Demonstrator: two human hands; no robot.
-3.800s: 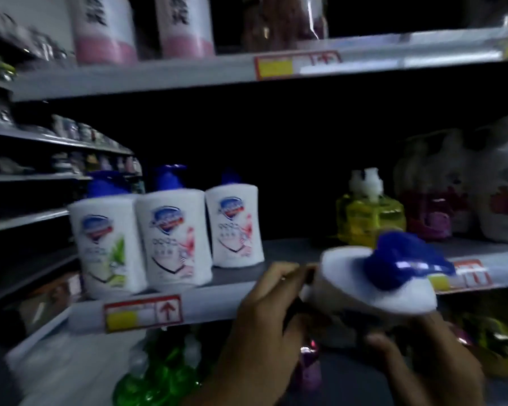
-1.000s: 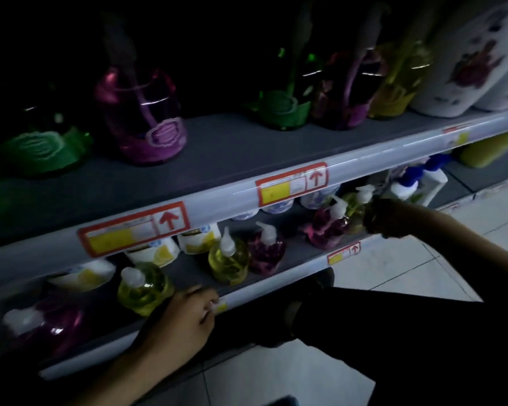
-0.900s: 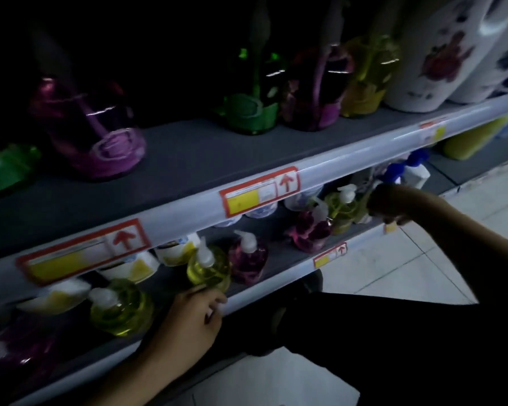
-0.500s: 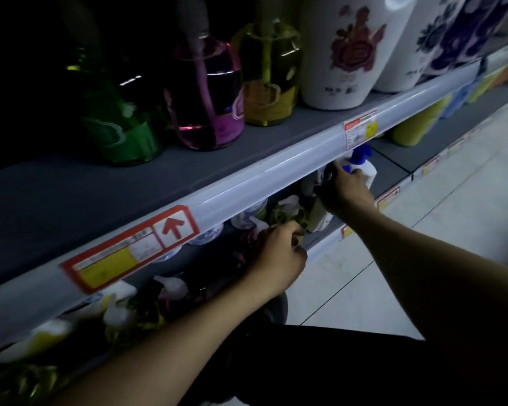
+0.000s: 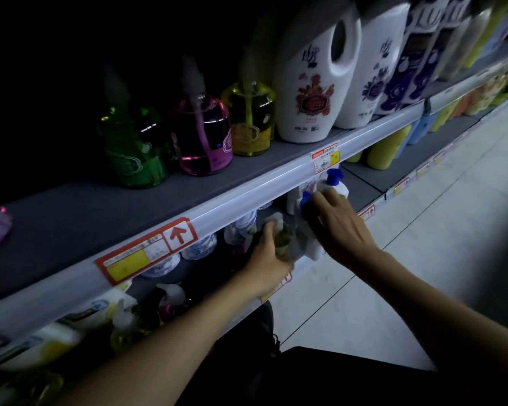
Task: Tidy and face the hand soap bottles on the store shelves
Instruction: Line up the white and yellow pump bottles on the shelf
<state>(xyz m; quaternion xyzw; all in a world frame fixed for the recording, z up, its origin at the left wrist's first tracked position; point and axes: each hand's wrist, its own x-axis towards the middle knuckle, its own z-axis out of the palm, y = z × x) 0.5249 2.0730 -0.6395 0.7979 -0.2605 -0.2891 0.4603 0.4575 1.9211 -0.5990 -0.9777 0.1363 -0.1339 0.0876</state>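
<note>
Green bottle [image 5: 135, 155], pink bottle [image 5: 203, 139], yellow bottle [image 5: 251, 124]; white jug [image 5: 311, 83], red floral motif; blue pump cap [image 5: 334, 174].

left hand [image 5: 272, 254] gripping yellow bottle [image 5: 283, 240], lower shelf [image 5: 361, 186]

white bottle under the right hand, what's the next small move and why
Probably slide the white bottle along the shelf, beside the matching blue-pump bottle. The right hand grips it, and it crowds the yellow bottle that the left hand holds.

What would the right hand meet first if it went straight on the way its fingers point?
The blue-capped white bottle that the right hand grips; depth behind it is unclear.
</note>
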